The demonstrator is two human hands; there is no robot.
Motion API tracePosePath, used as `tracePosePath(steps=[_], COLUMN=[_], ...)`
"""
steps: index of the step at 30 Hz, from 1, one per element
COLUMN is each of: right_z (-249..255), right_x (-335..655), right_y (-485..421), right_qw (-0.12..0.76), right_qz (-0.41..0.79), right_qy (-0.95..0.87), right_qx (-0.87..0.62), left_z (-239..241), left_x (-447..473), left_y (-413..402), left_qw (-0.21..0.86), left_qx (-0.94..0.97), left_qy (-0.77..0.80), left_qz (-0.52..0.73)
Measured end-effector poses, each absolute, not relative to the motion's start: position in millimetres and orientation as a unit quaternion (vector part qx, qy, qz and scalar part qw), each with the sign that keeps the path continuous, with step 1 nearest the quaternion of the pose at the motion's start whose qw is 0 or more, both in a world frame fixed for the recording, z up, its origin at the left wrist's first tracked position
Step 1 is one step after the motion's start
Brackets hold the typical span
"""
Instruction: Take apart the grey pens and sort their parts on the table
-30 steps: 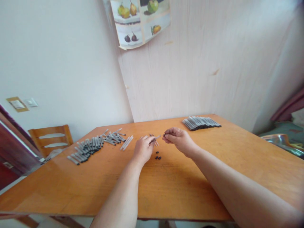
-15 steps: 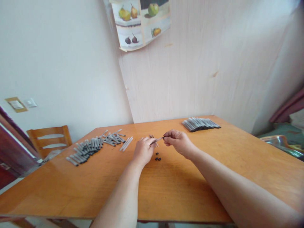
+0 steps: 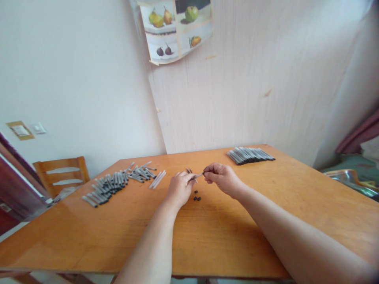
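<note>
Both forearms reach out from the near edge over the table (image 3: pixel 89 232), hands meeting just above its middle. Left hand (image 3: pixel 179 188) lies palm down, knuckles up, fingers curled, pinching a grey tube (image 3: pixel 197 175) that sticks out to the right, slightly raised. Right hand (image 3: pixel 222 178) is a loose fist, thumb and forefinger pressed together on a small black cap (image 3: pixel 203 173) at the tube's right tip; whether cap and tube are joined is too small to tell. Hands sit close, almost touching at the tube. Just near of them, three loose caps (image 3: pixel 196 197) lie on the wood. A couple more tubes (image 3: pixel 188 170) lie just beyond the left hand. Far left: a scattered pile (image 3: pixel 114 182) of grey tubes with dark ends. Far right, well apart: a tidy row (image 3: pixel 250 154) of tubes laid side by side. A wooden chair (image 3: pixel 60 171) stands past the left edge; a fruit poster (image 3: pixel 176 29) hangs on the wall.
</note>
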State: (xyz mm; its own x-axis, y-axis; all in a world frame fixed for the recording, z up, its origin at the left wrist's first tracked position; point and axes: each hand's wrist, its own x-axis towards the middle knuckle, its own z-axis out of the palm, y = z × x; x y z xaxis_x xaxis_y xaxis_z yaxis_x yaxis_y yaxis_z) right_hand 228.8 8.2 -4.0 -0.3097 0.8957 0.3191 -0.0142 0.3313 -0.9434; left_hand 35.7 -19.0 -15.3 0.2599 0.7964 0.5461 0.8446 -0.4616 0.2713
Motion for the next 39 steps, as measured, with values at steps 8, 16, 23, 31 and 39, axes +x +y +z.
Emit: tracePosePath(steps=[8,16,23,31,39], right_z=[-10,-8,-6,1,-8], right_x=[230,236,237,240,239], right_y=[13,10,8,6,11], right_qw=[0.45,0.401,0.35,0.403,0.375], right_qz=[0.42,0.292,0.161,0.219,0.191], right_qy=[-0.698,-0.774,-0.812,-0.78,-0.792], right_qx=[-0.365,-0.395,-0.438,-0.426,-0.442], left_z=[-15,-14,-13,-14,-14], left_x=[37,37,41,40,42], left_y=[-20,-22,-25,-23,-25], left_qw=[0.035,0.032,0.036,0.032,0.038], left_qx=[-0.796,-0.808,-0.811,-0.802,-0.803], left_qy=[-0.513,-0.504,-0.505,-0.513,-0.511], left_qz=[-0.32,-0.305,-0.293,-0.304,-0.303])
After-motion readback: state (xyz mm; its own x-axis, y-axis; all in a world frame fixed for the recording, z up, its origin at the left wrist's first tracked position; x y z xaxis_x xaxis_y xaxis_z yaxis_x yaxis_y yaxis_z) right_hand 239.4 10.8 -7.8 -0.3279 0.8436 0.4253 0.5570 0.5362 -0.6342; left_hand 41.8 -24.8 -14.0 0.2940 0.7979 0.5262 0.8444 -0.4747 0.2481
